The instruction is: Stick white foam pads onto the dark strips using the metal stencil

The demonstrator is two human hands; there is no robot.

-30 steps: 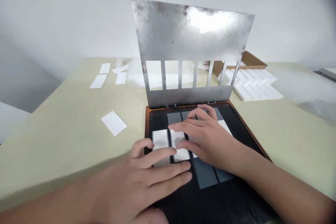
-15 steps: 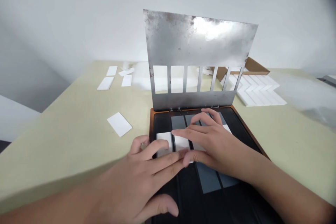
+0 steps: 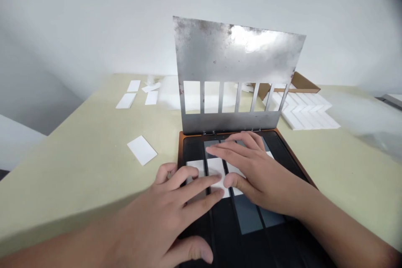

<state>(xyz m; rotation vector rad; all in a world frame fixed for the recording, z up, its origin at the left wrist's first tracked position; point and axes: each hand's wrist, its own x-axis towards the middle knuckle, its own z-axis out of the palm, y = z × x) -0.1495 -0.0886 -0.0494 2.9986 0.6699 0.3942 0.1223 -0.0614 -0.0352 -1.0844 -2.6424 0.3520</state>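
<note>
A black tray with a brown rim (image 3: 292, 155) lies in front of me, with grey strips (image 3: 249, 215) and white cards (image 3: 216, 166) set in its channels. My left hand (image 3: 163, 217) lies flat, fingers stretched, fingertips resting on the leftmost white cards. My right hand (image 3: 254, 167) lies flat over the middle cards, fingers spread and pointing left, thumb touching a card's lower edge. Neither hand grips anything. A hinged metal lid (image 3: 235, 71) with several slots stands upright behind the tray.
A loose white card (image 3: 142, 150) lies on the pale green table (image 3: 78, 155) left of the tray. More white cards (image 3: 126, 100) sit at the far left. Rows of white cards (image 3: 307, 109) and a cardboard box (image 3: 303, 83) are at the back right.
My right hand has slid a little farther up the tray and my left hand's fingers have shifted slightly over the left cards. The camera has drifted a little, too.
</note>
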